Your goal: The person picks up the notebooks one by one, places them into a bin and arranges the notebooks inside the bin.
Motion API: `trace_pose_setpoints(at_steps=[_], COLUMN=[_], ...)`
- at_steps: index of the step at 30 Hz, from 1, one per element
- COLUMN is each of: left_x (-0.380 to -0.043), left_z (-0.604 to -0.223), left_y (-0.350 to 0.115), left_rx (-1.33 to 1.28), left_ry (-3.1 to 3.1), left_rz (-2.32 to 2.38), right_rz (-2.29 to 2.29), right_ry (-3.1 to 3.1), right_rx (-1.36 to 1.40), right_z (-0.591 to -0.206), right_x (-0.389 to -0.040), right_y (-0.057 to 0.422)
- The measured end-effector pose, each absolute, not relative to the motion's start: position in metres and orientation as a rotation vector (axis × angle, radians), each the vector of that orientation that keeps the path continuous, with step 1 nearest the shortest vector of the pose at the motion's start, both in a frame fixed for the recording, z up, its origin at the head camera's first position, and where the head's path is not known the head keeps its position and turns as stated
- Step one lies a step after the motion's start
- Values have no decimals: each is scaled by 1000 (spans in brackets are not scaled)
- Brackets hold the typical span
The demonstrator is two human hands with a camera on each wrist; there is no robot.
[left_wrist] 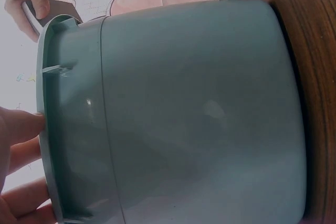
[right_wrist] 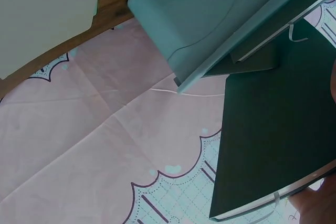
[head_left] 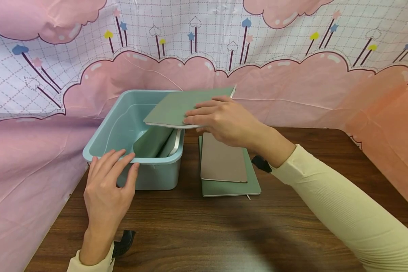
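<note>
My right hand pinches a green notebook by its right side, fingers on the cover and thumb underneath. The notebook is tilted over the right part of a light blue plastic bin; in the right wrist view a thin ribbon hangs at its page edge. Inside the bin, more dark green notebooks lean by the right wall, one with pale page edges. My left hand rests on the bin's front rim, fingers spread; the left wrist view shows its thumb touching the rim.
Right of the bin, a taupe notebook lies on a larger green notebook on the dark wooden table. A pink and white patterned cloth hangs behind and along the sides.
</note>
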State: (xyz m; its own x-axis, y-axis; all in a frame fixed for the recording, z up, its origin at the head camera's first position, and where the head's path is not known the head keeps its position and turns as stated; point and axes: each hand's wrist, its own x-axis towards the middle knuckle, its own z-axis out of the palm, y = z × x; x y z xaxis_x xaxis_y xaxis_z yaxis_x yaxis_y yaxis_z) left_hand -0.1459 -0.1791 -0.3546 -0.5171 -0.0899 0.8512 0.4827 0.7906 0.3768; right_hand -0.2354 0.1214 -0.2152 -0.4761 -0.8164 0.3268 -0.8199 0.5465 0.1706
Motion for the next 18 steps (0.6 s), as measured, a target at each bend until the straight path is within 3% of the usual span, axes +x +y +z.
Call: trace_pose_setpoints(at_steps=[18], left_x=[-146], left_z=[-355], left_y=[-179], left_rx=[-295], left_ry=[-1996], left_rz=[-736], right_rz=[-228], right_ry=[-2450], right_rx=[1398], right_z=[-203], right_x=[-241], right_y=[108])
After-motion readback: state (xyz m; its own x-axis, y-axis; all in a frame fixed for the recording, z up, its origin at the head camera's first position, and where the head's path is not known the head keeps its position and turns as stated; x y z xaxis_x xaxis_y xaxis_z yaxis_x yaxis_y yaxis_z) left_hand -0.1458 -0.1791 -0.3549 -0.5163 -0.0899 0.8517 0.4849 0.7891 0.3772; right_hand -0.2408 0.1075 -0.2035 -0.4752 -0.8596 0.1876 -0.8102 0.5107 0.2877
